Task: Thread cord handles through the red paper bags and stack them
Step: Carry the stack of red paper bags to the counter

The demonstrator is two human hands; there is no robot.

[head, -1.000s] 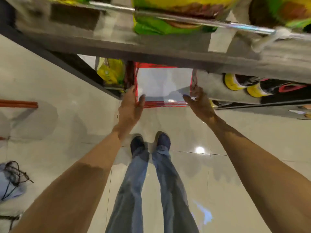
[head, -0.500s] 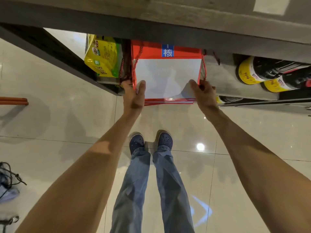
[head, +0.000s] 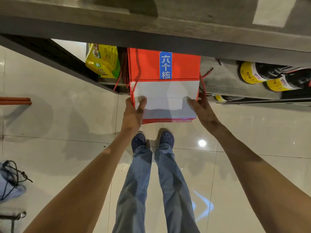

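A stack of flat red paper bags with a blue label and a white folded bottom panel sticks out of the lower shelf, overhanging the floor. Red cord handles trail along its left and right sides. My left hand grips the stack's near left corner, thumb on the white panel. My right hand grips the near right corner the same way, thumb on top and fingers under the edge.
A grey shelf board overhangs the stack. A yellow-green snack pack stands left of the bags; dark bottles with yellow labels lie to the right. My feet stand on the glossy tiled floor. A pale bag with black cords lies far left.
The stack has come further out of the shelf towards me, showing more of its red face and blue label. Both hands moved back with it, still at the near corners.
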